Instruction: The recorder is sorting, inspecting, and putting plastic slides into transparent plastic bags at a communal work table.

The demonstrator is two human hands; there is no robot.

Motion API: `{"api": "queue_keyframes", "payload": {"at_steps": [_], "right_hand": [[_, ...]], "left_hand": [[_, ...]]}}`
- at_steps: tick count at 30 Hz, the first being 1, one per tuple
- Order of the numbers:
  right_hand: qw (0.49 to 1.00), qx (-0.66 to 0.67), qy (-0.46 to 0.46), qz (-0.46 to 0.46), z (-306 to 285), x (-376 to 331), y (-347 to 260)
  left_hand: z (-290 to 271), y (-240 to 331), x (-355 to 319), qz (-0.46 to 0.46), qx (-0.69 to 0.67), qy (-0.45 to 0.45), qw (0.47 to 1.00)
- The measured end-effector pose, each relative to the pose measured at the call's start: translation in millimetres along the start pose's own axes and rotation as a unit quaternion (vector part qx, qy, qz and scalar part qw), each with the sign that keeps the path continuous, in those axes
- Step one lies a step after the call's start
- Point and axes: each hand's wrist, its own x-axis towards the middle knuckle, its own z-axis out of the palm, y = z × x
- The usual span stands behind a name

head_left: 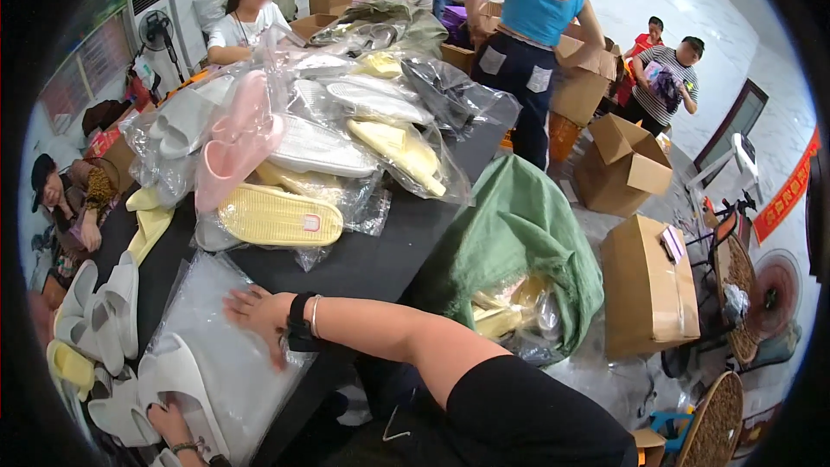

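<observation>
My right hand [259,313] lies with its fingers spread on a stack of clear plastic bags [216,294] on the black table. At the lower left, my left hand [173,425] grips a white slide slipper [177,372], its fingers partly hidden in the foot opening. That slipper rests over the near left edge of the bags. More white slippers [108,311] and a pale yellow slipper [71,368] lie to the left of it. Beyond the bags is a bagged yellow slipper [281,214], sole up, beside bagged pink slippers [233,143].
A heap of bagged slippers [346,112] covers the table's far part. Right of the table stand an open green sack [519,233] of bagged slippers and cardboard boxes [648,285]. Several people work around; one in a blue top [540,4] stands beyond the sack.
</observation>
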Motion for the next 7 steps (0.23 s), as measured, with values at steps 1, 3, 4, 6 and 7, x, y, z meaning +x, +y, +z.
{"api": "queue_keyframes", "payload": {"at_steps": [1, 3, 4, 6, 7], "right_hand": [[1.000, -0.005, -0.003, 0.004, 1, 2, -1], [1.000, -0.006, -0.007, 0.015, 4, -1, 4], [1.000, -0.007, -0.012, 0.015, 3, 1, 2], [1.000, -0.011, -0.018, 0.016, 2, 1, 1], [0.999, -0.014, -0.026, 0.015, 2, 1, -1]], "left_hand": [[-2, -10, 1, 0.011, -0.016, -0.009, 1.000], [-13, 16, -7, 0.004, -0.019, -0.015, 1.000], [-23, 23, -10, -0.010, -0.016, -0.017, 1.000], [-30, 21, -7, -0.008, 0.009, -0.031, 0.999], [-34, 17, -9, -0.009, 0.035, -0.045, 0.998]]}}
